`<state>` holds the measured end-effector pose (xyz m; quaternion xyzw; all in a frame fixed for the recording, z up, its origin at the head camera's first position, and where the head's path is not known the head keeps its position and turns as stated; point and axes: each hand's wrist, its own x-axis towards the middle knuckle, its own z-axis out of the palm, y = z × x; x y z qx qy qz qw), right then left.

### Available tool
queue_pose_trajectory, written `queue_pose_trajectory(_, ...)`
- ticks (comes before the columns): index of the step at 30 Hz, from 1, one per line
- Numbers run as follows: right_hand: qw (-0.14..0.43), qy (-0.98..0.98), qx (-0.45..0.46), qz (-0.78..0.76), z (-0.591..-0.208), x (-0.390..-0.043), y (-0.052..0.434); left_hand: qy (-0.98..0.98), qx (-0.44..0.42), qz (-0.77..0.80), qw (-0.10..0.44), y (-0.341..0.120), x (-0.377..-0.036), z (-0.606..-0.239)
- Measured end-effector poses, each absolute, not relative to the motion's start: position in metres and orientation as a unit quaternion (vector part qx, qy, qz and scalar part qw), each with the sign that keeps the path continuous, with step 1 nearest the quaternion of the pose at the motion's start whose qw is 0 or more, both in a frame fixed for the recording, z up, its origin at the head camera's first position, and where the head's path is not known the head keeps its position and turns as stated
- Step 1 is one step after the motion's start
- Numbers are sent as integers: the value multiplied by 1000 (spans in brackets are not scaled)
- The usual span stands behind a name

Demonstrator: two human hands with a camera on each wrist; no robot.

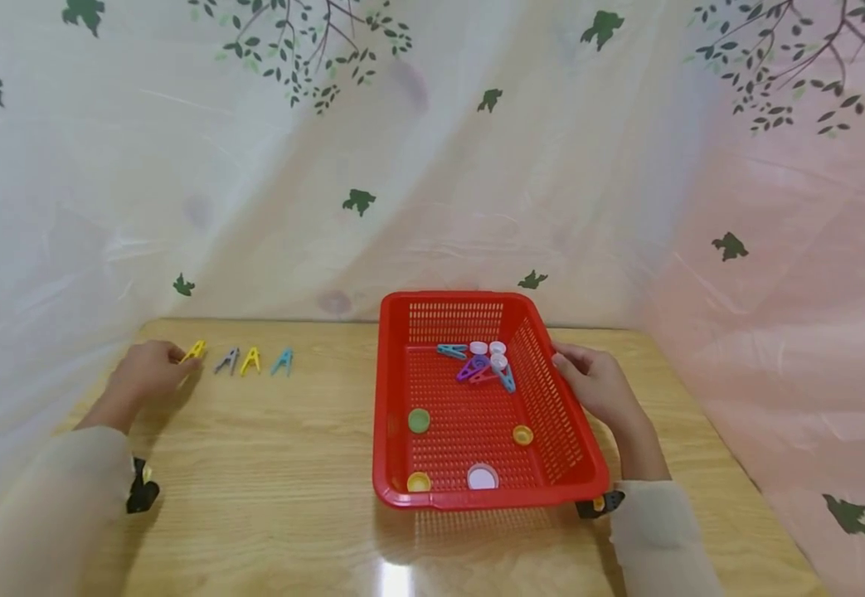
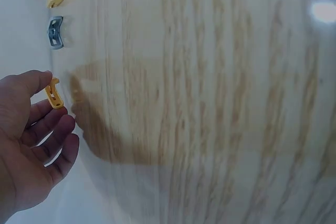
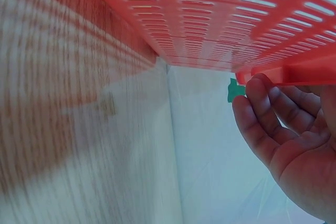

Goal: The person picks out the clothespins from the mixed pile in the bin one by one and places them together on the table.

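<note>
The wooden surface (image 1: pixel 290 464) carries a red basket (image 1: pixel 469 497) toward its right edge, holding clips and bottle caps. The right hand (image 1: pixel 596 385) grips the basket's right rim, fingers (image 3: pixel 257 114) curled under it. Near the far left corner, the left hand (image 1: pixel 144 373) pinches a yellow clip (image 1: pixel 194 351) (first in a row of four) between thumb and fingers (image 2: pixel 52 121).

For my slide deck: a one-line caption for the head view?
Left hand pinches a yellow clothespin beside three more; right hand holds the red basket.
</note>
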<state>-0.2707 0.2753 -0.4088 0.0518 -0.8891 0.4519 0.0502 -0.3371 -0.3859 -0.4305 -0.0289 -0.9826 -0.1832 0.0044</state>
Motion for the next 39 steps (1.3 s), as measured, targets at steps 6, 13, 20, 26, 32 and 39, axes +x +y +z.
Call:
queue_pose_trajectory(6,51,-889,58,452,-409,-272,276,-980,-28,-195,-4,-386,-337,-434)
queue_pose_trajectory(13,49,-885,60,459,-409,-272,277,-980,-33,-198,-3,-384,-336,-438)
queue_pose_trajectory(20,47,-883,58,464,-410,-272,277,-978,-25,-208,19,-382,-333,-440)
queue_pose_trajectory(26,51,-887,60,455,-410,-273,278,-975,-7,-218,37,-383,-332,-438)
queue_pose_trajectory(32,53,-888,65,452,-410,-273,279,-978,-4,-198,61,-382,-337,-432)
queue_pose_trajectory(39,50,-884,65,460,-410,-272,278,-983,-33,-167,63,-355,-352,-401)
